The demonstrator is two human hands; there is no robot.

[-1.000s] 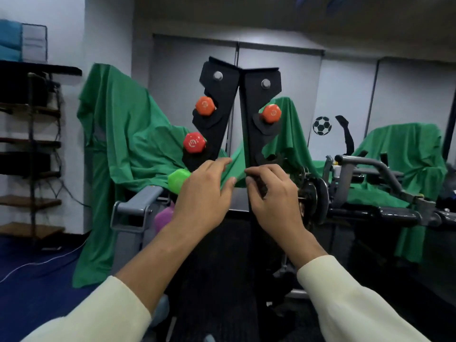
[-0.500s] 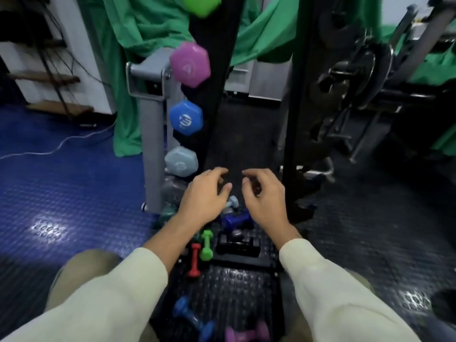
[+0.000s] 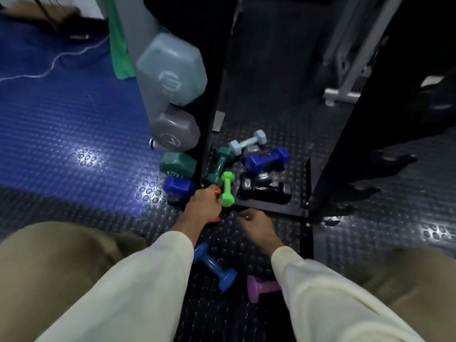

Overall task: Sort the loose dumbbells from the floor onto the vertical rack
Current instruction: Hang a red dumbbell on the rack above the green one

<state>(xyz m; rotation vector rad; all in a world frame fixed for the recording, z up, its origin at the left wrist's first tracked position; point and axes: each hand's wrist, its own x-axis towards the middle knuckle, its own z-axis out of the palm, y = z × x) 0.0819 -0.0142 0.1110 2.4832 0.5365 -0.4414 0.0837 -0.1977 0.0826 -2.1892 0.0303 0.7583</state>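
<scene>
Several loose dumbbells lie on the black studded floor between the rack's uprights: a lime green one [image 3: 227, 191], a teal one [image 3: 218, 166], a pale blue one [image 3: 248, 143], a dark blue one [image 3: 267, 160] and a black one [image 3: 264, 191]. My left hand [image 3: 202, 206] grips a small red dumbbell [image 3: 217, 192] beside the green one; only its red ends show. My right hand [image 3: 256, 227] hovers low over the floor, fingers loosely curled, holding nothing. A blue dumbbell [image 3: 214, 266] and a purple one [image 3: 259, 288] lie nearer me, between my arms.
The rack's black left upright [image 3: 214, 70] carries pale blue [image 3: 172, 70], grey [image 3: 175, 132], teal [image 3: 177, 164] and blue [image 3: 179, 187] dumbbell heads. Its right upright [image 3: 345, 144] and base bar [image 3: 271, 208] frame the pile. Blue matting and a white cable [image 3: 56, 62] lie left.
My view has dropped from the top of the rack to the floor. Both hands came down from the uprights; the left hand has closed round the red dumbbell.
</scene>
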